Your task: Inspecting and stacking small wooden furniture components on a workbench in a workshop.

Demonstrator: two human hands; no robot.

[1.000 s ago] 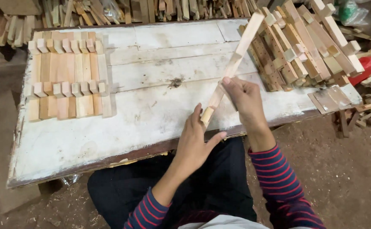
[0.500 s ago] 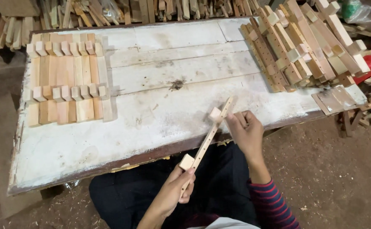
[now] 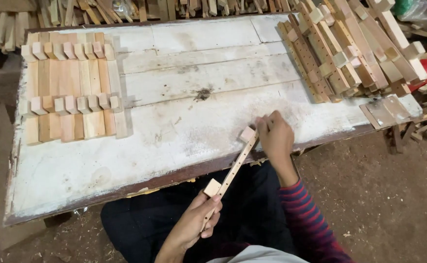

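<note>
Head view: left hand (image 3: 191, 226) and right hand (image 3: 274, 139) are both clamped on the strip (image 3: 230, 178), held over the table (image 3: 174, 141) edge. Risk: an end block (image 3: 212, 187) could knock loose. Since a second ago the strip has dropped from upright. Beyond, the laid pieces (image 3: 69, 92) and stack (image 3: 350, 48) are unchanged.

Bare white-painted plank tabletop (image 3: 194, 92) offers open passage at centre. Obstacles: flat row of pale wooden slats with blocks (image 3: 69, 92) at 9 o'clock; heaped pile of drilled wooden strips (image 3: 350, 48) at 2 o'clock.
</note>
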